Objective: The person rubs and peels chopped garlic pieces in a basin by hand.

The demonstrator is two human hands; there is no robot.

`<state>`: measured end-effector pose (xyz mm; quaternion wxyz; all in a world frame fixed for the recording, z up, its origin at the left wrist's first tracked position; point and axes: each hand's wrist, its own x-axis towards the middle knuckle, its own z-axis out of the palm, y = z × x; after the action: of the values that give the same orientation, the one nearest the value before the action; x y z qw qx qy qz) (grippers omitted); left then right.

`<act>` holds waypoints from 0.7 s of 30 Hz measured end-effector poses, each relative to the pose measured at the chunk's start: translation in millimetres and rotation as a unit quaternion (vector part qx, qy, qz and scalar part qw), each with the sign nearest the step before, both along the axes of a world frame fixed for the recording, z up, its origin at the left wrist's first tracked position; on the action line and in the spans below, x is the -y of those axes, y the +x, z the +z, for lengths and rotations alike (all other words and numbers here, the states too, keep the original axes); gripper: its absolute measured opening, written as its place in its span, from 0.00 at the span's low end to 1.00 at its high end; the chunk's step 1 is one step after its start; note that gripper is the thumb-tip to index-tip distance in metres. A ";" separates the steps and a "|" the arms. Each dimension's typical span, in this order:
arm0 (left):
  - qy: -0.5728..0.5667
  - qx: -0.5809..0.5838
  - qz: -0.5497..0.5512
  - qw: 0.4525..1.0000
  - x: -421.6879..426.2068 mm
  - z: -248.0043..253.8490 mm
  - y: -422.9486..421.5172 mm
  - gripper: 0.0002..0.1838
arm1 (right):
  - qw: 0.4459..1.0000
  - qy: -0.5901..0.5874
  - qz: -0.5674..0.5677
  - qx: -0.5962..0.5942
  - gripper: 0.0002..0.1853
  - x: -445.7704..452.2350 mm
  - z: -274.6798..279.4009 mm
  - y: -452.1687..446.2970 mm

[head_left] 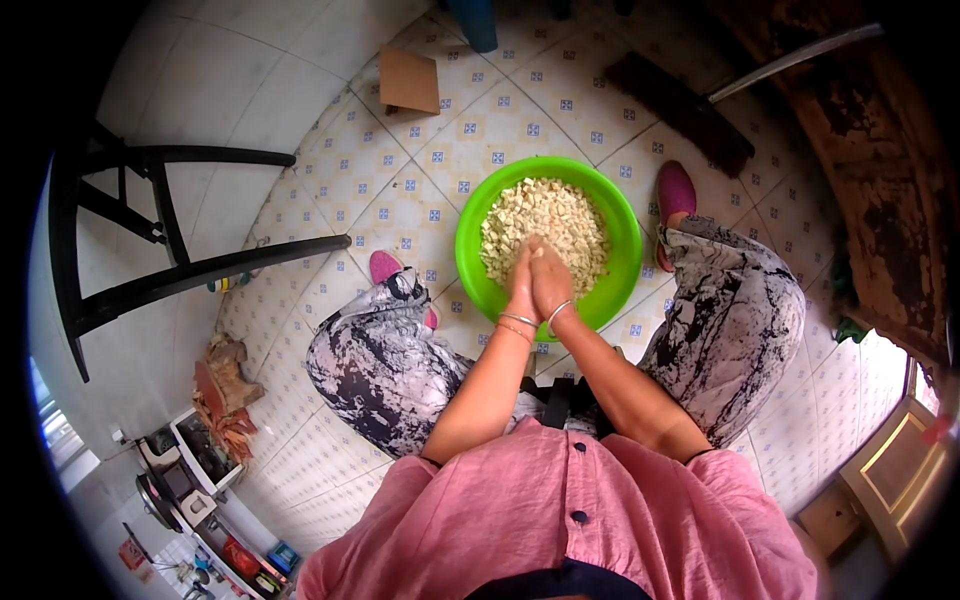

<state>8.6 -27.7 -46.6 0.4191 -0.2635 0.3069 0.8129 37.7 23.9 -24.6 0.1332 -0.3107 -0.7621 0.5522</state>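
Basin of bright-green plastic [630,250] is resting on the patterned floor tiles [420,185] directly in front of me, between my left shoe [384,265] and my right shoe [677,190], and is containing a broad layer of off-white diced pieces [545,205]. My left hand [522,283] and my right hand [551,280] are lying side by side inside the rim, inner faces turned toward each other, fingertips pointing away from my body. Governing relation: the pieces are lying beneath and beyond the fingertips, with the bulk of the layer extending ahead and out to either side. Neither hand is occupying a clearly nearer position; both are resting over the near half of the layer, close to its midline. The basin is presenting a round outline and the pieces are lying in mixed directions, so no single long axis is showing. Whether my fingers are enclosing any pieces or are merely pressing together, I cannot tell from this angle.
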 end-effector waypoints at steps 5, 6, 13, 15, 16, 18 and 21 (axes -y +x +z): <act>-0.101 0.015 -0.012 0.995 -23.9 33.6 17.5 0.26 | 0.974 -0.165 -0.010 0.154 0.18 -39.8 6.2 -17.5; -0.132 0.026 -0.032 0.990 -27.1 41.5 20.5 0.26 | 0.956 -0.219 -0.031 0.193 0.18 -44.7 4.2 -19.9; -0.033 0.041 -0.018 0.998 0.6 17.0 1.6 0.23 | 0.993 -0.071 0.054 0.078 0.21 -7.7 20.5 -1.1; 0.076 0.042 -0.004 0.996 3.8 -0.6 -2.2 0.22 | 0.998 -0.051 0.031 -0.011 0.22 -7.8 26.7 -0.9; 0.076 0.045 -0.004 0.996 -0.1 0.7 0.8 0.22 | 0.997 -0.067 0.025 0.011 0.23 -12.0 28.9 -0.4; -0.062 0.018 -0.001 0.998 -10.4 17.7 6.1 0.24 | 0.993 -0.105 0.017 0.051 0.23 -18.5 32.6 -2.3; -0.119 0.048 -0.027 0.991 -22.0 43.7 15.2 0.27 | 0.986 -0.117 0.017 0.120 0.24 -32.4 19.3 -13.0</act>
<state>23.8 -5.7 -2.9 0.4206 -0.3420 0.3882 0.7453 24.7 56.3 -5.3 -0.0057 -0.3747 -0.7081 0.5985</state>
